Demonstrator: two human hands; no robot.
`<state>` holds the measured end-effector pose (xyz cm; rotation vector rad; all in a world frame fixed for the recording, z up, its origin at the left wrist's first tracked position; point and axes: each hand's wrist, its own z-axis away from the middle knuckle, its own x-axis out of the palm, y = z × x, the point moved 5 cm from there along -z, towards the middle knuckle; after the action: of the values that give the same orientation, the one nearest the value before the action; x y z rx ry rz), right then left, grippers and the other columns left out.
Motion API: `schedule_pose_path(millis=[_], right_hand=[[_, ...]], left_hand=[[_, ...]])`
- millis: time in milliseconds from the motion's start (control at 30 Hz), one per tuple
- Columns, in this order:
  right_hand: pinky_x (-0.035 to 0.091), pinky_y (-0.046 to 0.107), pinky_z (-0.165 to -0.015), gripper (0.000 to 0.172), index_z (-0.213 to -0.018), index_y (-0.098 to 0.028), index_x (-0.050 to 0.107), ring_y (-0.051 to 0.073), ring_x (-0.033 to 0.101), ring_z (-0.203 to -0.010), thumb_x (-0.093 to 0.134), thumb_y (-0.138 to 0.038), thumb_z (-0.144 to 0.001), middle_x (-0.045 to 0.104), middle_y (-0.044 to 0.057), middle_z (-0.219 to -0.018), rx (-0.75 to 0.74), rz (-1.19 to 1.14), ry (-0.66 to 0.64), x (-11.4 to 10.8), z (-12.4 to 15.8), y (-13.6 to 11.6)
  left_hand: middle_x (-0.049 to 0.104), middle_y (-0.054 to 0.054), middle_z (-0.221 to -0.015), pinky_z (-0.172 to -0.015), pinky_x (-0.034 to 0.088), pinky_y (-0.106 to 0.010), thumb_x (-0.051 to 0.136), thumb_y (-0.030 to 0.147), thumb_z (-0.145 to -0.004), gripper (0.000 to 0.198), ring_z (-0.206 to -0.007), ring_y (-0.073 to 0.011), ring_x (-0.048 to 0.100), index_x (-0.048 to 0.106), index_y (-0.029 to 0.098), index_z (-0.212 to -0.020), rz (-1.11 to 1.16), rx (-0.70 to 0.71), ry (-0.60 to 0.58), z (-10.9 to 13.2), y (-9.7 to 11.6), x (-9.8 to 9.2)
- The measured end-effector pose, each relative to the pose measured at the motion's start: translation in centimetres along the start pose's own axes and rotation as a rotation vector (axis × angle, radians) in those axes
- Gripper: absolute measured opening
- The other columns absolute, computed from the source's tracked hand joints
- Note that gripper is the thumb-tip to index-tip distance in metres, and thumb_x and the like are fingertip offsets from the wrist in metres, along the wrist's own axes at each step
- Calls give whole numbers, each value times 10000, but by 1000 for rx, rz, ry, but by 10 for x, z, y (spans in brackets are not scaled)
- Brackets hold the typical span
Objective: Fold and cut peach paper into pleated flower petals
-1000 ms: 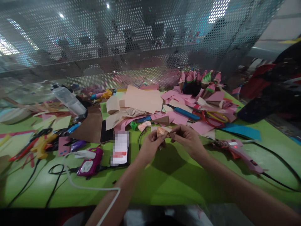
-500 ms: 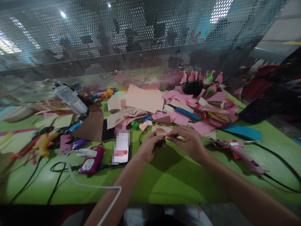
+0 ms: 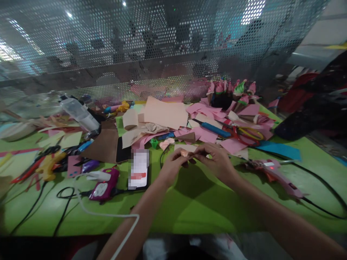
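Note:
My left hand (image 3: pixel 173 166) and my right hand (image 3: pixel 217 160) meet above the green table, fingertips close together. Between them is a small peach-coloured piece of paper or foam (image 3: pixel 184 153), bent and mostly covered by the fingers. Both hands pinch it, the left at its left side and the right at its right edge. Just behind lies a pale flat piece (image 3: pixel 179 147), and a small pink-white shaped piece (image 3: pixel 166 143) rests by a green one (image 3: pixel 154 143). A phone (image 3: pixel 139 169) with a lit screen lies left of my left hand.
A pink glue gun (image 3: pixel 279 177) with a black cord lies at the right, scissors (image 3: pixel 245 135) and a blue-handled tool (image 3: pixel 215 129) farther back. Pink and peach sheets (image 3: pixel 165 112) pile up behind. Leftward are a magenta power adapter (image 3: pixel 104 186), a yellow glue gun (image 3: pixel 48 166) and a bottle (image 3: pixel 80 113).
The peach piece, flatter and more visible before, is now bent and more covered by my fingers. My hands have drawn slightly closer together. The view has shifted slightly.

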<state>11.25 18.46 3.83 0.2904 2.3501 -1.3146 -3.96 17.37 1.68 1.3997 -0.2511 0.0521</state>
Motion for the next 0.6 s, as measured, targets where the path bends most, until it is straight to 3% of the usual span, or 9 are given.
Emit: schedule_pose_path(millis=[167,400,600], right_hand=[[501,306,-623,134,-814,-218,662,177,623,-675,622,-330,-876,678,24,-745,74,-118,-13,1,0,0],[497,306,-647,113,-923,-221,676,181,622,-727,623,-312,-882,687,36,-805,-15,-23,-3,1,0,-2],[508,325,-681,130,-879,-251,717,209,640,-785,644,-359,-880,705,51,-836,-112,73,-9,1,-1,-5]], left_hand=[[638,2,-685,-563,420,-208,764,446,-685,304,-634,-116,570,628,177,-727,-110,89,-19,0,3,3],[642,-6,-584,-462,378,-198,757,444,-680,324,-506,-102,559,600,163,-717,-11,2,-16,-2,-2,5],[618,2,-516,-434,331,-191,738,403,-646,294,-477,-106,557,551,179,-682,100,-94,-2,1,-3,4]])
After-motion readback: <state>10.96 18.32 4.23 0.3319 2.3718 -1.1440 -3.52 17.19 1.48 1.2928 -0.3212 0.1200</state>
